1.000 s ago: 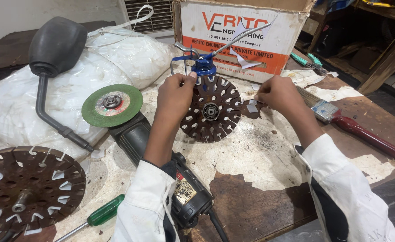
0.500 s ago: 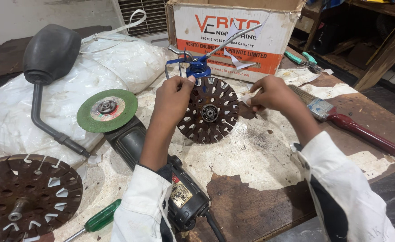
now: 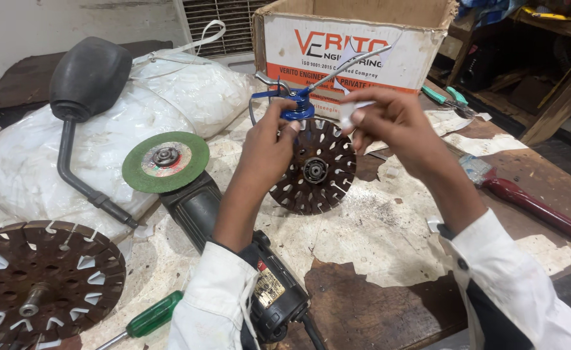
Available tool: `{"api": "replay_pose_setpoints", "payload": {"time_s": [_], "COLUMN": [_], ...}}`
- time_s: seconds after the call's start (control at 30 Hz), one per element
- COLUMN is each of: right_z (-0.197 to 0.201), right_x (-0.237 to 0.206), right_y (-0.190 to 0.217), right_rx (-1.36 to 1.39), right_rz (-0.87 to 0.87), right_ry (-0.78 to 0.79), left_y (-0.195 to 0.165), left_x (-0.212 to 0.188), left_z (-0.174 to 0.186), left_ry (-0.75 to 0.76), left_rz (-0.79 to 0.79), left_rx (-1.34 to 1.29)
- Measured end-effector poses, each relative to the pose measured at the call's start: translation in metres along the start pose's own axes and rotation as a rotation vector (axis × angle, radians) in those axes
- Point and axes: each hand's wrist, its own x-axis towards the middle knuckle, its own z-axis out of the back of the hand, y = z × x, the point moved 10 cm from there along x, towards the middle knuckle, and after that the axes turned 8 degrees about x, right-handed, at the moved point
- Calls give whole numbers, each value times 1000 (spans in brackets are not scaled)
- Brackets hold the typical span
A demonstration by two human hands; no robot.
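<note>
A single head-worn camera looks steeply down and forward from close above the desk (image 3: 389, 272), the fingers (image 3: 285, 126) near frame centre, a cardboard box (image 3: 357, 39) just beyond them.

Rusty slotted rotor disc (image 3: 316, 170), upright on edge, white paper scrap (image 3: 352, 111) above
</note>
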Motion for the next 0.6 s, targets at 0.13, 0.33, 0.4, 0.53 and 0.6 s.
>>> {"api": "replay_pose_setpoints", "payload": {"time_s": [0.13, 0.33, 0.4, 0.53, 0.6], "right_z": [-46, -55, -53, -44, -41], "right_x": [-3, -6, -7, -7, -6], "right_y": [-11, -13, -8, -8, -11], "right_rx": [90, 206, 229, 229, 268], "right_rz": [-35, 36, 102, 147, 146], "right_ry": [168, 77, 49, -28, -56], "left_y": [-6, -46, -55, -48, -55], "left_x": [-5, -10, -11, -7, -9], "left_z": [3, 23, 30, 20, 20], "left_ry": [-15, -135, -182, -10, 8], "left_rz": [-57, -356, -375, -203, -243], "left_rx": [113, 62, 92, -201, -183]}}
